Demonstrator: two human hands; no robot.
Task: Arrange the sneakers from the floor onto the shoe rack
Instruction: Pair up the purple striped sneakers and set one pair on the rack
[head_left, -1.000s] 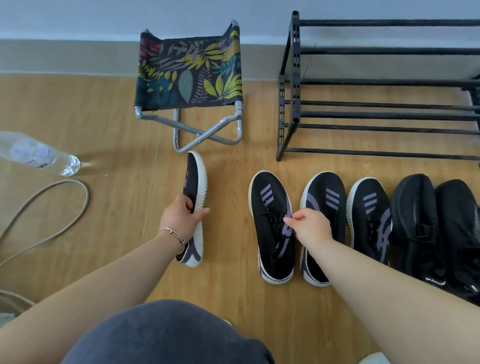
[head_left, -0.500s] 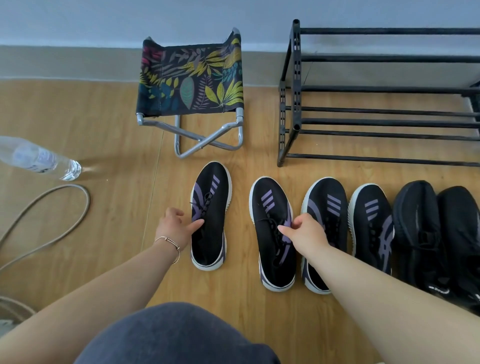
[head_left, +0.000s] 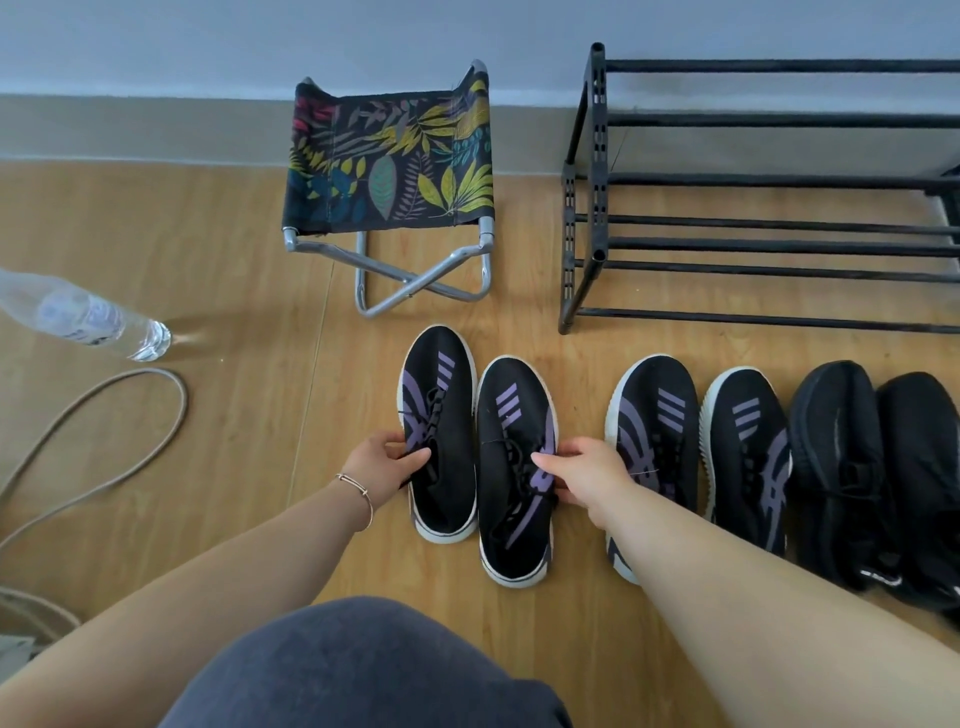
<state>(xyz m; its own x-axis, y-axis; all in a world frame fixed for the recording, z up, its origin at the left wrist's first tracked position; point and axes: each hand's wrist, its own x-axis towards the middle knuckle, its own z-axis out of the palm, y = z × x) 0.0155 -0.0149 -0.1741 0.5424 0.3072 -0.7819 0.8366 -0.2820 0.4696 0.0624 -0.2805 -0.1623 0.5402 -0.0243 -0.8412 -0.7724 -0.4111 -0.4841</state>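
Two black sneakers with purple stripes and white soles stand side by side on the wood floor, touching. My left hand (head_left: 387, 465) grips the left sneaker (head_left: 441, 410) at its laces. My right hand (head_left: 587, 475) holds the right sneaker (head_left: 511, 431) at its collar. A second purple-striped pair (head_left: 698, 436) and an all-black pair (head_left: 878, 467) stand in a row to the right. The black metal shoe rack (head_left: 753, 244) stands behind them against the wall, with no shoes on its bars.
A folding stool (head_left: 389, 171) with leaf-print fabric stands left of the rack. A clear water bottle (head_left: 83, 314) lies on the floor at left, with a beige cable (head_left: 104, 447) looped below it. My dark-clothed knee (head_left: 363, 670) fills the bottom.
The left sneaker went from lying on its side to upright, then slid right against the other one. My right hand shifted its sneaker left, away from the second pair.
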